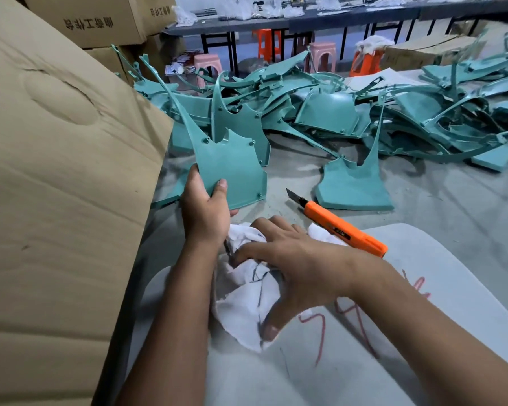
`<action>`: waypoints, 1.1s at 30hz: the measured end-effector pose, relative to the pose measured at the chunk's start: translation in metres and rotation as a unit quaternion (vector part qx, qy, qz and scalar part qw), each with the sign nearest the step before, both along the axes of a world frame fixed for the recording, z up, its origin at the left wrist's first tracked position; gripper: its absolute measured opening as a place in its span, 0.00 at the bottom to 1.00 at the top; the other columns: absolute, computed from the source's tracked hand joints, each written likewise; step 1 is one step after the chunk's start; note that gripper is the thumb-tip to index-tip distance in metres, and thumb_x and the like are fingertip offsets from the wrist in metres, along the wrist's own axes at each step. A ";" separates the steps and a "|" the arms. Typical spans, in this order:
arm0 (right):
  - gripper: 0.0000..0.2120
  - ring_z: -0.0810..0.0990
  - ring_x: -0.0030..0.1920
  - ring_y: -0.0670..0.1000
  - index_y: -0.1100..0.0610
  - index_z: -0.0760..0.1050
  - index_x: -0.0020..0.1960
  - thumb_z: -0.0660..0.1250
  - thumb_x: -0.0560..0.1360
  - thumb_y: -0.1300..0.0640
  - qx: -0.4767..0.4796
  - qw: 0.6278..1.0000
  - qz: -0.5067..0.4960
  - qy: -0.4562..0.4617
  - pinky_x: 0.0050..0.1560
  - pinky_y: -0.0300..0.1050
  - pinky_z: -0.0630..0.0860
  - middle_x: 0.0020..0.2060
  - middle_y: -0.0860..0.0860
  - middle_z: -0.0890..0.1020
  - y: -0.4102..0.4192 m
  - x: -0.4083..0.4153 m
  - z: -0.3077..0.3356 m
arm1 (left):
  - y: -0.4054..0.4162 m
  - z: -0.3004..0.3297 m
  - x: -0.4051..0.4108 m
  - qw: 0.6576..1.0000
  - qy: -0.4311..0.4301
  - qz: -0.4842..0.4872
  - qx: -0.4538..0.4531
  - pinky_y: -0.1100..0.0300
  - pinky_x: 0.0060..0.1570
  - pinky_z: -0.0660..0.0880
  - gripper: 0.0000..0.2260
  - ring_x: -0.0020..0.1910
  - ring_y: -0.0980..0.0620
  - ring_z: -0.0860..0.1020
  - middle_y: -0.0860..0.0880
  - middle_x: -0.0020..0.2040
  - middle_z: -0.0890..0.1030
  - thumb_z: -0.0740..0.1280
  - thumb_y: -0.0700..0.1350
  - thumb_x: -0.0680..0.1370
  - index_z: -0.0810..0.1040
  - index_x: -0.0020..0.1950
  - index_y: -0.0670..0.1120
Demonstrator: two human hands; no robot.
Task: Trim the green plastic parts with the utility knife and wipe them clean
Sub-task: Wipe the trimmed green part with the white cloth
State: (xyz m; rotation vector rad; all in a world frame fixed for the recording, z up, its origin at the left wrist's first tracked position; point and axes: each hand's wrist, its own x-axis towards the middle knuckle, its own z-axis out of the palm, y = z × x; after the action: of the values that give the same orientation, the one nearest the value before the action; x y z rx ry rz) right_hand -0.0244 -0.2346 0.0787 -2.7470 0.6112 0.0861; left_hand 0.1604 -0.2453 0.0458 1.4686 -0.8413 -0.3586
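Green plastic part (229,168) stands upright, pinched at its lower edge by the left hand (206,212). Just below it, the right hand (291,259) presses spread fingers on a white rag (247,303). Beyond that hand lies the orange utility knife (340,227), blade pointing away.

Two bare forearms reach into view from the bottom edge, with no sleeve, cuff or glove on either. The left hand (206,212) and the right hand (294,265) carry no ring, watch or band at wrist or finger. Fingernails are short and unpainted; the right thumbnail shows pale and slightly blurred. No markings on either arm
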 end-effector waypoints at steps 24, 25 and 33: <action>0.22 0.61 0.28 0.49 0.49 0.60 0.31 0.61 0.82 0.53 -0.051 0.803 -0.320 -0.501 0.32 0.47 0.59 0.24 0.45 0.64 -0.051 -0.013 -0.015 | 0.007 0.017 -0.034 0.962 0.136 -0.231 -0.053 0.59 0.23 0.75 0.15 0.41 0.47 0.86 0.48 0.51 0.87 0.73 0.38 0.77 0.77 0.64 0.41; 0.24 0.60 0.28 0.48 0.52 0.60 0.30 0.61 0.83 0.50 -0.032 0.809 -0.316 -0.494 0.32 0.49 0.59 0.24 0.47 0.64 -0.053 -0.017 -0.015 | 0.008 0.018 -0.032 0.959 0.126 -0.247 -0.054 0.60 0.23 0.75 0.15 0.41 0.47 0.86 0.48 0.52 0.87 0.72 0.37 0.78 0.76 0.64 0.41; 0.05 0.79 0.43 0.38 0.54 0.76 0.57 0.64 0.84 0.62 0.153 0.788 -0.217 -0.556 0.46 0.36 0.73 0.43 0.37 0.81 -0.047 -0.017 -0.018 | 0.010 0.017 -0.016 0.945 0.079 -0.309 -0.068 0.55 0.41 0.83 0.17 0.53 0.48 0.85 0.48 0.57 0.86 0.72 0.33 0.77 0.76 0.63 0.44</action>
State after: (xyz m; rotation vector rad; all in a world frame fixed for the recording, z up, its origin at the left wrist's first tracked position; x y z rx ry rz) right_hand -0.0413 -0.2812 0.0603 -1.7798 0.7163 -1.2994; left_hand 0.1444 -0.2357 0.0624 1.0048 -1.1610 -0.8570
